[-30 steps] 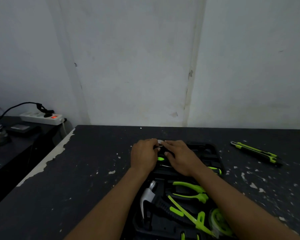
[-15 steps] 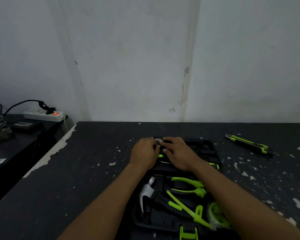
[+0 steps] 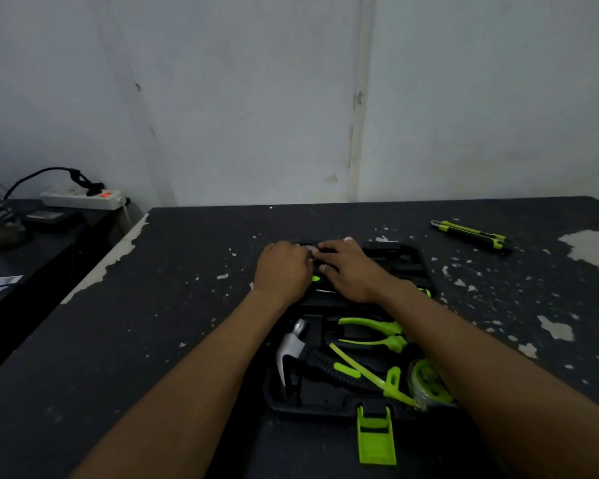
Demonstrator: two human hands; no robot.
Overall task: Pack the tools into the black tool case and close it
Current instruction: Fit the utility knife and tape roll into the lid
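Lime-green showed between the 2 grips. The left grip (image 3: pixel 282 271) and right grip (image 3: pixel 351 271) met over a small black-and-green tool (image 3: pixel 315 279) at the far end of the open black plastic tool case (image 3: pixel 408 259); whether either held it could not be told. Nearer lay a silver-headed hammer (image 3: pixel 289 350) and green-handled pliers (image 3: pixel 370 331). A green-and-black utility knife (image 3: pixel 471 233) lay well apart on the dark chipped table (image 3: pixel 153 323).

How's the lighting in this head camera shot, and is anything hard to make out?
Head view: dim, flat light without hard shadows; the black plastic tool case nearly merges with the dark scuffed table, while the lime-green plier handles pop; what the left hand and right hand work on is hidden; wide-angle lens tilts the wall lines.
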